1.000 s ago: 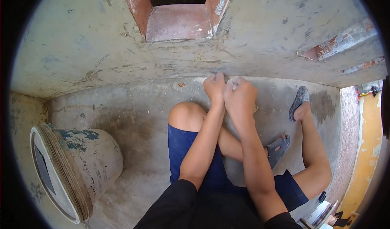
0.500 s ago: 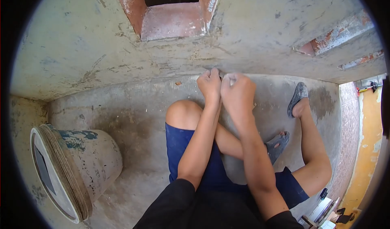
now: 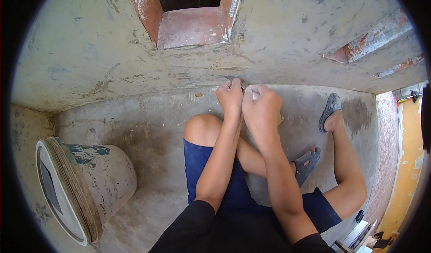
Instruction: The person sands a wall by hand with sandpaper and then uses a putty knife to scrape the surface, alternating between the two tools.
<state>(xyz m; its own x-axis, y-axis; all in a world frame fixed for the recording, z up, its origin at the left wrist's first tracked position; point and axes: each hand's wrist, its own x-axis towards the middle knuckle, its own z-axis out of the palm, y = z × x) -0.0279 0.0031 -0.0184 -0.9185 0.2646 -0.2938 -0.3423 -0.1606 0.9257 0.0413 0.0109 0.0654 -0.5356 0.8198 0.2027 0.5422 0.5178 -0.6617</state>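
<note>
My left hand [image 3: 230, 98] is closed, its fingers pinched around a thin dark blade [image 3: 234, 78] that pokes out beyond the fingertips near the foot of the wall. Right beside it, my right hand [image 3: 261, 104] is closed too, with the fingers curled in and pale dust on them. What it grips, if anything, is hidden by the fingers. Both hands are near the line where the grey wall [image 3: 188, 64] meets the concrete floor [image 3: 157, 118].
A paint-stained bucket [image 3: 105, 176] lies on its side at the left. Above the hands is a wall opening with a reddish sill [image 3: 193, 28]. My knee [image 3: 202, 128] and a sandalled foot [image 3: 332, 111] flank the hands. Assorted items [image 3: 359, 235] sit at the lower right.
The dark blade shows more clearly beyond my left hand. Both hands stay close together in nearly the same place, and the whole view has shifted slightly.
</note>
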